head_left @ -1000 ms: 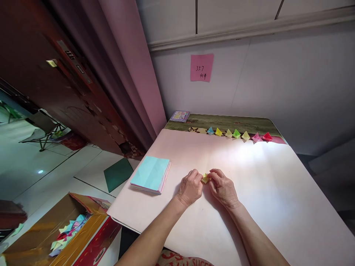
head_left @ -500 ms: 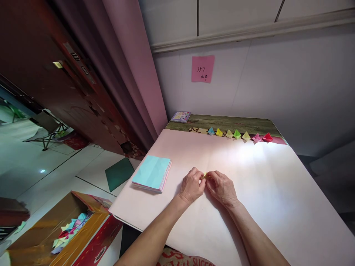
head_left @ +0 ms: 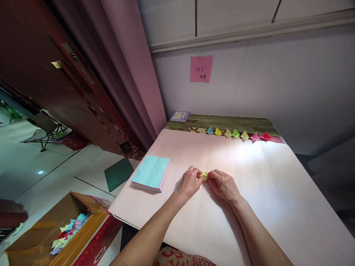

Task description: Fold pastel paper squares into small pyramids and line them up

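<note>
A small pale yellow origami boat (head_left: 204, 176) of folded paper is held between my two hands over the middle of the table. My left hand (head_left: 191, 181) pinches its left end between thumb and fingers. At its right end, my right hand (head_left: 222, 183) grips the paper with closed fingertips. Behind them, a row of several small folded paper boats (head_left: 235, 133) in blue, yellow, green, pink and red stands along the table's far side. Left of my hands lies a stack of square paper (head_left: 152, 172) with a light blue sheet on top.
Pale paper covers most of the table (head_left: 277, 207). At its far left corner sits a small pile of printed packs (head_left: 180, 116). An open cardboard box (head_left: 91, 236) holding folded papers (head_left: 69, 231) stands on the floor at left. A pink note (head_left: 201, 69) hangs on the wall.
My fingers have drawn slightly apart, and more of the yellow boat shows between them, spread wider. The whole view has shifted a little.
</note>
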The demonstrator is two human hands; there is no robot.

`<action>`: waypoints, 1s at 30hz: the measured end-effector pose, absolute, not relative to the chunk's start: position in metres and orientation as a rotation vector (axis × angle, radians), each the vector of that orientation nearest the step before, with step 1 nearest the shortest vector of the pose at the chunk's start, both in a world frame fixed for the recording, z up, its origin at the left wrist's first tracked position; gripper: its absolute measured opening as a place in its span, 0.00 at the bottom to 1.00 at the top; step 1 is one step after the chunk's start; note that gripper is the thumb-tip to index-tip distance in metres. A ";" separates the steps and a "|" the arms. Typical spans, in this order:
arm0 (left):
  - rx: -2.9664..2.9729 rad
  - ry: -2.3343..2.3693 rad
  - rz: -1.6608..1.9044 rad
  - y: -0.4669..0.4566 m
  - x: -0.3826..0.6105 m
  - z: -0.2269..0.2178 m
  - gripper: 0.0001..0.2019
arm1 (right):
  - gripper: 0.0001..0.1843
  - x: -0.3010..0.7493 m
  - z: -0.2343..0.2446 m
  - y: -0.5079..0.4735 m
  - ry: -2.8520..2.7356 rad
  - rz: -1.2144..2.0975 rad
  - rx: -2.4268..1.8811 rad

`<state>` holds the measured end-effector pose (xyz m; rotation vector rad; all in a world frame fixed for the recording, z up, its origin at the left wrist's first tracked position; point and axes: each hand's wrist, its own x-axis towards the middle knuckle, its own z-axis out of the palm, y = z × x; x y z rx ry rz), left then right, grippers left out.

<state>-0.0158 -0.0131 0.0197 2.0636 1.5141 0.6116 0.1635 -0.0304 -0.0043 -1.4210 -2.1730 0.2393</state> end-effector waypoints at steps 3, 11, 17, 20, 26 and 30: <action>2.076 1.474 0.636 -0.013 -0.017 0.019 0.07 | 0.06 0.161 -0.003 -0.031 -2.199 0.203 -1.472; 2.185 1.547 0.597 -0.013 -0.015 0.030 0.11 | 0.08 0.160 -0.002 -0.031 -2.236 0.167 -1.460; 1.999 1.688 0.496 0.002 -0.009 0.031 0.09 | 0.11 0.160 -0.003 -0.033 -2.234 0.181 -1.403; 1.917 1.710 0.474 0.009 -0.008 0.029 0.08 | 0.12 0.158 -0.004 -0.034 -2.236 0.194 -1.382; 2.064 1.752 0.288 0.013 -0.005 0.038 0.06 | 0.12 0.158 -0.006 -0.033 -2.233 0.183 -1.387; 2.352 1.625 0.153 0.015 -0.007 0.053 0.04 | 0.11 0.158 -0.003 -0.034 -2.231 0.184 -1.399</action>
